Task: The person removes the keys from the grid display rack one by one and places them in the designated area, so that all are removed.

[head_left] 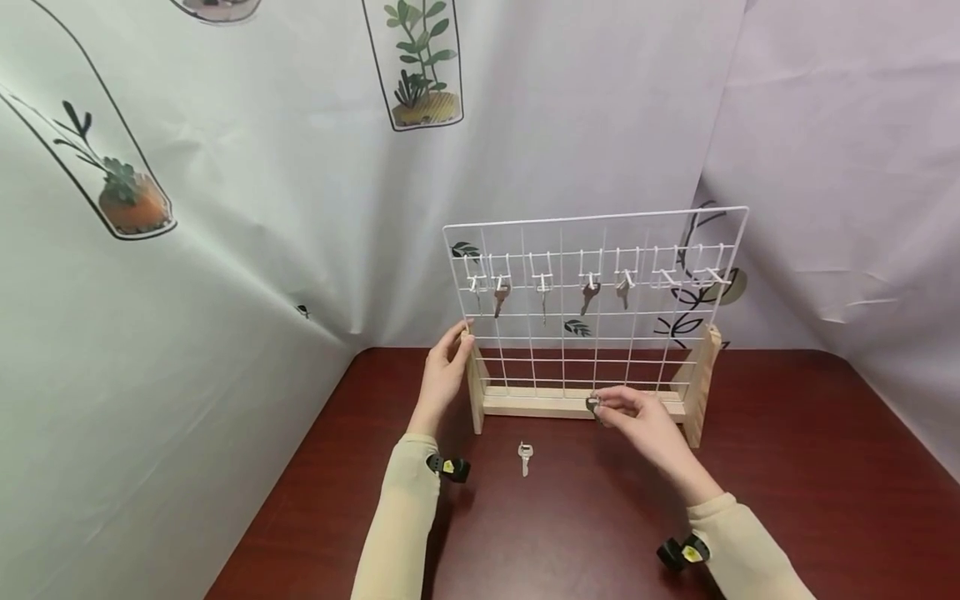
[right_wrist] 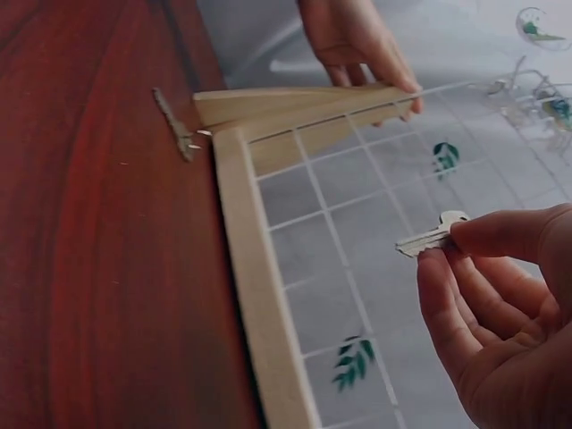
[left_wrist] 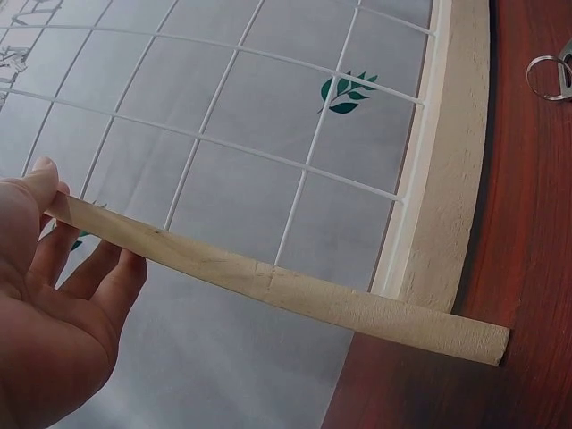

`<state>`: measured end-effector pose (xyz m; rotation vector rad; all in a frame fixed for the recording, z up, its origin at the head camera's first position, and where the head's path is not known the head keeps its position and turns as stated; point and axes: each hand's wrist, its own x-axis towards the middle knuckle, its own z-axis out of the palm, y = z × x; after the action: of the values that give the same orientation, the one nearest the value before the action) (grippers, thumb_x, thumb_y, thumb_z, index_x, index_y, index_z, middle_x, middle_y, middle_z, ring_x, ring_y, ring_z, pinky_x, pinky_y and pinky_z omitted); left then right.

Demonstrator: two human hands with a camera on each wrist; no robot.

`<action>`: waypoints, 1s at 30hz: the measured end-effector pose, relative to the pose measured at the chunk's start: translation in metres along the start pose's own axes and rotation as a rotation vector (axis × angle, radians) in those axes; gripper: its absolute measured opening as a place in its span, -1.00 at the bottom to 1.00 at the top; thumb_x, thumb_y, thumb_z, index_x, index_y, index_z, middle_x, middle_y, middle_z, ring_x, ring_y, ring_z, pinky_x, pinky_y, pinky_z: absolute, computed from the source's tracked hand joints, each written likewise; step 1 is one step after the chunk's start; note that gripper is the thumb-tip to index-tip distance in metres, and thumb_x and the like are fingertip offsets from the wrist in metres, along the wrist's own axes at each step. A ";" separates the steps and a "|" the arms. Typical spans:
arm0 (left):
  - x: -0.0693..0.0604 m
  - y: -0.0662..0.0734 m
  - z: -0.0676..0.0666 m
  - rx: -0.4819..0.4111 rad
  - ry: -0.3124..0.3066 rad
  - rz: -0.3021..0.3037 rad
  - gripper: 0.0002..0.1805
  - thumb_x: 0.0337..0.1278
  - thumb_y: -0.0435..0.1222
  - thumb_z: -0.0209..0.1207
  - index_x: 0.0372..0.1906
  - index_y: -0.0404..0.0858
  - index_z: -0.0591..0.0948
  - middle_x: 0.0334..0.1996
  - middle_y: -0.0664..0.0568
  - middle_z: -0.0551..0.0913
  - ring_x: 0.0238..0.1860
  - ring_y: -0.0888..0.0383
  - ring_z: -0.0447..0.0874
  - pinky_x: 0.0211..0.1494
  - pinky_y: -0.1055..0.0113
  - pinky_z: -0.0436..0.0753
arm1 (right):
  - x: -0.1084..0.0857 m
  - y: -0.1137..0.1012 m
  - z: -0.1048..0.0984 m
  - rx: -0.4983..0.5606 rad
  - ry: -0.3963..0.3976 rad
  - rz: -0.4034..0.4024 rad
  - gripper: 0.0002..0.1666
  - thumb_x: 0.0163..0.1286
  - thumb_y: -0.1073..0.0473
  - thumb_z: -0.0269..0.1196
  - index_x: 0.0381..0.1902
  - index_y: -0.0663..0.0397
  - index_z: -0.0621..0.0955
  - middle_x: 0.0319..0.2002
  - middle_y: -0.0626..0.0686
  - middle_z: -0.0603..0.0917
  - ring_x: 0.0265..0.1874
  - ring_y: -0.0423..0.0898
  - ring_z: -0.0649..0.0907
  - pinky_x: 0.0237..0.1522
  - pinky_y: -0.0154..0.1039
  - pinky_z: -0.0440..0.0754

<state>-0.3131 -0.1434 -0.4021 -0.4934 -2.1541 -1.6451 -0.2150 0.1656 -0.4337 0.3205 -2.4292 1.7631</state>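
A white wire grid rack (head_left: pixel 577 338) stands upright on a wooden base (head_left: pixel 532 404) with wooden side posts. My left hand (head_left: pixel 442 371) holds the left post (left_wrist: pixel 304 290), thumb on one side and fingers on the other. In front of the grid's lower part, my right hand (head_left: pixel 637 421) pinches a silver key (right_wrist: pixel 424 241) between thumb and fingertips, apart from the wires. A second key (head_left: pixel 525 460) with a small ring lies flat on the table, just before the base. Several keys, among them a brownish one (head_left: pixel 589 297), hang from the white hooks (head_left: pixel 626 275) along the grid's upper part.
The dark red table (head_left: pixel 540 533) carries the rack near its back edge. A pale cloth with printed plants (head_left: pixel 423 50) hangs behind and at the left. The right wooden post (head_left: pixel 702 387) stands beside my right hand.
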 end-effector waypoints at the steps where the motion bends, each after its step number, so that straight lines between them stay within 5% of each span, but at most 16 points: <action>1: 0.002 -0.005 0.000 0.001 0.004 0.001 -0.59 0.47 -0.32 0.14 0.31 -0.35 0.54 0.23 -0.31 0.57 0.22 -0.15 0.59 0.25 -0.03 0.55 | 0.001 0.002 0.003 0.019 -0.013 0.007 -0.66 0.38 0.31 0.31 0.07 0.36 0.64 -0.17 0.23 0.75 -0.30 -0.08 0.74 -0.20 -0.17 0.71; 11: 0.003 -0.021 0.000 -0.014 0.013 -0.014 -0.58 0.46 -0.25 0.16 0.33 -0.25 0.55 0.26 -0.26 0.56 0.22 -0.11 0.59 0.25 -0.03 0.55 | 0.007 0.021 0.038 0.169 -0.213 0.055 -0.65 0.35 0.44 0.26 0.04 0.59 0.54 -0.24 0.25 0.71 -0.31 -0.04 0.74 -0.20 -0.14 0.75; 23: 0.001 -0.020 0.000 -0.002 0.007 -0.029 -0.57 0.47 -0.23 0.15 0.34 -0.22 0.55 0.27 -0.24 0.56 0.24 -0.07 0.58 0.25 -0.02 0.55 | 0.013 0.039 0.059 0.117 -0.364 0.094 -0.67 0.29 0.49 0.23 0.01 0.57 0.57 -0.29 0.16 0.68 -0.32 -0.05 0.72 -0.22 -0.15 0.75; 30: 0.002 -0.020 0.002 -0.035 0.005 -0.014 -0.56 0.46 -0.23 0.16 0.34 -0.27 0.54 0.25 -0.24 0.57 0.24 -0.10 0.58 0.25 -0.04 0.55 | 0.015 0.040 0.066 0.085 -0.386 0.144 -0.72 0.23 0.50 0.27 -0.07 0.52 0.61 -0.35 0.15 0.66 -0.38 -0.11 0.70 -0.25 -0.16 0.75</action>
<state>-0.3253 -0.1467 -0.4178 -0.4858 -2.1329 -1.6925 -0.2371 0.1138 -0.4876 0.5539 -2.6969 2.0330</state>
